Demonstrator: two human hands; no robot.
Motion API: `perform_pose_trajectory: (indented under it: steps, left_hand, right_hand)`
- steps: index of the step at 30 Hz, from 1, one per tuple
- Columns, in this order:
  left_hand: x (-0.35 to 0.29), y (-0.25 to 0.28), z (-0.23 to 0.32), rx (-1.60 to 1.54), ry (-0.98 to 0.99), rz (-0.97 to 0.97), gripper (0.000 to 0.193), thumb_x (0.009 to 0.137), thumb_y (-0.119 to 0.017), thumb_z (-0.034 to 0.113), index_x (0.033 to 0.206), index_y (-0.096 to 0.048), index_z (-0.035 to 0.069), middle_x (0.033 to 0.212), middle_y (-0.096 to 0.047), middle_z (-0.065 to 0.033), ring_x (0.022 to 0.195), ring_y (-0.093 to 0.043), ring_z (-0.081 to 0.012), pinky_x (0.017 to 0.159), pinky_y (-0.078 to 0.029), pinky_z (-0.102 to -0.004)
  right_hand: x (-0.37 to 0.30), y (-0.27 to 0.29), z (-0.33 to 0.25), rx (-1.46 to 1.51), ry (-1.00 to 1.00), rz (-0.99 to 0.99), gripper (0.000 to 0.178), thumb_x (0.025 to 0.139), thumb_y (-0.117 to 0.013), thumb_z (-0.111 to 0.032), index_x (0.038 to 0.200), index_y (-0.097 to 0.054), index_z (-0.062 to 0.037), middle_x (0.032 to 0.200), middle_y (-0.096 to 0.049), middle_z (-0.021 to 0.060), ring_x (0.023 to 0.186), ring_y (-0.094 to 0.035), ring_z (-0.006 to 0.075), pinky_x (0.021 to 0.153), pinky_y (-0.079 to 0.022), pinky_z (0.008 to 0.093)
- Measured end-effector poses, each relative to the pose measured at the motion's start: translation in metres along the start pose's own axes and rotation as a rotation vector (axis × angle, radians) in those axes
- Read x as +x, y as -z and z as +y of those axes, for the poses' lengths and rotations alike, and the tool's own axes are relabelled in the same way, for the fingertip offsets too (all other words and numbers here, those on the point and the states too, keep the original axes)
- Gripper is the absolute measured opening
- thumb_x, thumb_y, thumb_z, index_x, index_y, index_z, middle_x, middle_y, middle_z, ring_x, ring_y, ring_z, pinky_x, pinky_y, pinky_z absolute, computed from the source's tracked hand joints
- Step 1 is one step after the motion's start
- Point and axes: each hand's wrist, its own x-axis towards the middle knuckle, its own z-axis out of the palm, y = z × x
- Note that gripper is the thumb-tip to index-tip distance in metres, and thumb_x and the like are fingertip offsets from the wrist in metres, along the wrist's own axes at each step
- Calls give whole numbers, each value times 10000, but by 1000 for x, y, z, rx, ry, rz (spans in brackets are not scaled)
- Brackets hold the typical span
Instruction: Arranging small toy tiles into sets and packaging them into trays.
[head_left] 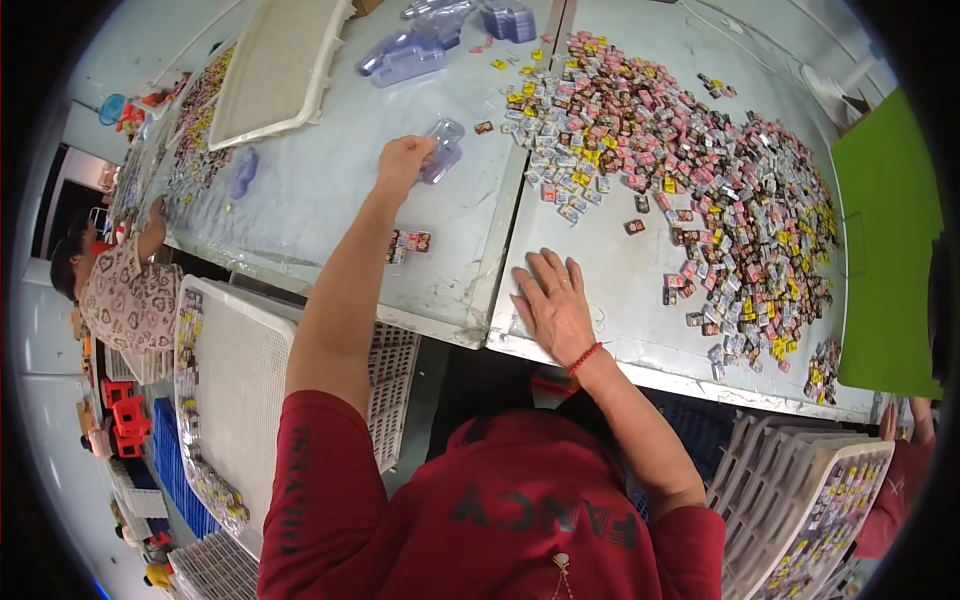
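Small packing or sorting workshop. Long pale worktable [330, 190] fills upper frame; huge heap of tiny coloured packets [700, 170] at upper right; clear plastic blister shells [405, 55] at top centre. White perforated trays [235, 390] at lower left, more stacked trays [800, 500] at lower right. Another worker [120, 290] seated at left edge, same table.

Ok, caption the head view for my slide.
Left hand grips a clear plastic shell; right hand lies flat beside small packets.
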Motion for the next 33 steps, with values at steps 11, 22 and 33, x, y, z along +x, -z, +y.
perform_pose_trajectory:
  steps: [11,22,33]
  left_hand:
    - [-23,-8,68,530,-516,405,302,941,-546,324,935,-650,41,819,-663,-155,720,-633,-258,677,-482,-368]
    - [-227,-176,37,380,-1144,-365,145,749,-723,126,841,-646,45,990,-645,-89,978,-613,-254,827,-503,-370]
    - [-153,-257,75,297,-1264,-778,216,813,-596,-6,1026,-626,0,1079,-637,-124,978,-590,-313,859,-492,-385]
  right_hand:
    - [-5,-9,10,77,28,149,305,804,-662,-147,1073,-584,-25,1186,-537,149,1154,-475,331,967,-380,472]
    - [-102,97,49,-188,-371,410,226,741,-656,4,960,-639,-47,960,-625,109,896,-570,299,778,-438,405]
    - [-85,120,104,-303,-420,317,205,758,-688,-110,954,-639,-79,941,-648,53,934,-565,271,815,-407,411]
